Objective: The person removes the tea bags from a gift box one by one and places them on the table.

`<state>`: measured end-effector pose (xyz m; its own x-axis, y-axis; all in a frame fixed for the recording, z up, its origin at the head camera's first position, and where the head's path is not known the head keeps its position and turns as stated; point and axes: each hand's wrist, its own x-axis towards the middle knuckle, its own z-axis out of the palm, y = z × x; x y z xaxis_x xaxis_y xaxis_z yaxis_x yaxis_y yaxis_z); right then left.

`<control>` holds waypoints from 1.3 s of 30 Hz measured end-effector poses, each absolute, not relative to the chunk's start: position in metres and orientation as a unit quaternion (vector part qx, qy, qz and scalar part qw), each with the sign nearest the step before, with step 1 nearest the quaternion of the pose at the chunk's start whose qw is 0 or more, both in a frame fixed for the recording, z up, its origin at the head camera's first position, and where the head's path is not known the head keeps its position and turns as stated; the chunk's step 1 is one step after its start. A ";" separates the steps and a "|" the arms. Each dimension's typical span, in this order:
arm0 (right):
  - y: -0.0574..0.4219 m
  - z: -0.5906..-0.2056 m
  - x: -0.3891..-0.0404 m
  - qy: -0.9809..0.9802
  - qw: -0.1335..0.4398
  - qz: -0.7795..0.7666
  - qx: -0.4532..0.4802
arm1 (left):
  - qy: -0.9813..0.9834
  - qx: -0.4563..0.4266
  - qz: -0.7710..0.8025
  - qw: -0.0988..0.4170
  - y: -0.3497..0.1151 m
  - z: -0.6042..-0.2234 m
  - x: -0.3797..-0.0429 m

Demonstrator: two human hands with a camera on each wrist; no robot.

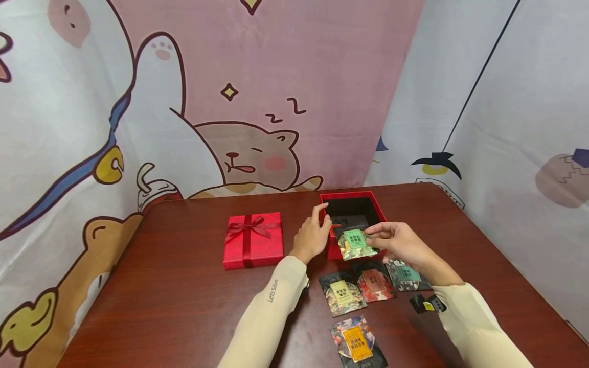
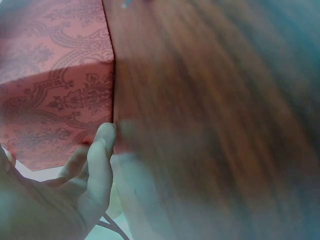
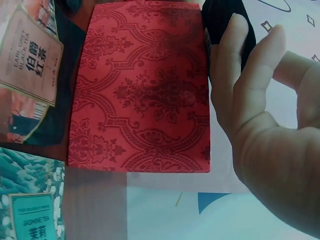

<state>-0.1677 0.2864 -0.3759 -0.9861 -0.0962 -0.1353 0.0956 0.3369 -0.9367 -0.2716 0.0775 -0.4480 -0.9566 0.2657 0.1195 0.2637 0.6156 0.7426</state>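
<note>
My right hand [image 1: 405, 249] pinches a tea sachet [image 1: 354, 244] with a green label, over the front rim of an uncovered red gift box [image 1: 335, 251]. In the right wrist view the sachet's dark edge [image 3: 222, 30] shows by the fingertips, above the box's patterned wall [image 3: 140, 90]. My left hand [image 1: 311, 237] is at the box's left side, its fingers extended and touching the wall. The left wrist view shows these fingers [image 2: 100, 165] along the red wall [image 2: 55, 105]. Inside, the box is black, with a dark item [image 1: 342, 223] partly hidden behind the held sachet.
In front of the box lie sachets with yellow [image 1: 342, 294], red [image 1: 374, 280] and teal [image 1: 407, 274] labels. Nearer me is one with an orange label [image 1: 358, 345]. The red lid [image 1: 254, 240] with its bow rests left of my left hand. A printed curtain [image 1: 276, 76] hangs behind the table.
</note>
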 end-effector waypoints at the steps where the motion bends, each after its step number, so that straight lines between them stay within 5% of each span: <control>1: 0.287 -0.376 -0.167 0.813 0.084 -0.577 -0.001 | 0.898 0.148 0.414 0.001 0.077 -0.448 -0.272; 39: 0.294 -0.395 -0.129 0.826 0.096 -0.555 0.025 | 0.898 0.148 0.413 0.013 0.076 -0.444 -0.270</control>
<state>-0.1286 0.2943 -0.3950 -0.9803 -0.0657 -0.1862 0.1476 0.3824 -0.9121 -0.2701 0.0759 -0.4444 -0.9558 0.2767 0.0989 0.2552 0.6146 0.7465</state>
